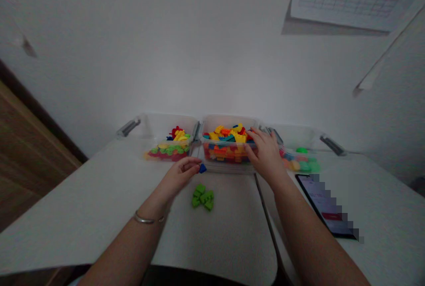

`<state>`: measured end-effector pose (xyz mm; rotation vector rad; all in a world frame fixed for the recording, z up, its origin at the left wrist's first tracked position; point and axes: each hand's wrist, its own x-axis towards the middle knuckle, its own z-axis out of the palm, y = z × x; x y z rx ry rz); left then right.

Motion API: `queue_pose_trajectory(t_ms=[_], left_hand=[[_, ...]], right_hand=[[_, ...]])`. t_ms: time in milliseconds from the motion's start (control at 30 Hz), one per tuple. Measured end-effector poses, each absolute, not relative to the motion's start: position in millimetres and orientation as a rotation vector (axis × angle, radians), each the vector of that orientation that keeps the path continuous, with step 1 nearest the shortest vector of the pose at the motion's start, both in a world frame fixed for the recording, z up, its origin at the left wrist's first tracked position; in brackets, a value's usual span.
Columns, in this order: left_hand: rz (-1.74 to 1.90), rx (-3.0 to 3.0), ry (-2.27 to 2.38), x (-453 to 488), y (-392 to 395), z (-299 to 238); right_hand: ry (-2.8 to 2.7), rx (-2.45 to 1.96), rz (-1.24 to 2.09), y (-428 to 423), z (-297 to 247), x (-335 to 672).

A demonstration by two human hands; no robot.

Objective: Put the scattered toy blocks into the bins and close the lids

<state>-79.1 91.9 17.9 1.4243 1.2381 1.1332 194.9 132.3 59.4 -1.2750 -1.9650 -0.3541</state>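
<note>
Left hand (181, 174): narrow pinch, thumb and fingertips closed on a small blue plastic block (202, 168), just in front of the near wall of the middle clear plastic bin (229, 118). Right hand (265, 155): wide, fingers spread over the bin's right front corner, fingertips down among the mixed building blocks (226, 142); no held piece visible. Just in front of the bin, on the counter (99, 197): a small cluster of green blocks (202, 197), apart from both hands. Directly left of the bin: a second clear bin (169, 121) with red, yellow and green pieces. Directly right of the bin: a third clear bin (292, 137) with rounded pieces, many green. Farther right of the bin: a smartphone (323, 206), screen lit, partly blurred out. Likely handling of the blocks: light, stiff, hard plastic, small enough for a fingertip pinch across opposite faces; smooth sides perhaps a little slippery.
</note>
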Motion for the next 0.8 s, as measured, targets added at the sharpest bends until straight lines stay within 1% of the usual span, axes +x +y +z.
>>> queue_pose_trajectory(t_ms=[167, 367, 600, 800], left_hand=[[1.164, 1.323, 1.154, -75, 91, 21], [1.148, 1.33, 1.086, -73, 89, 23], [1.102, 1.317, 0.95, -73, 89, 18], [1.054, 1.342, 0.924, -73, 91, 12]], right_hand=[[-1.92, -1.026, -0.361, 114, 72, 181], [-2.058, -0.742, -0.059, 85, 74, 148], [-2.209, -0.812, 0.216, 80, 47, 122], [-2.194, -0.891, 0.42, 81, 43, 120]])
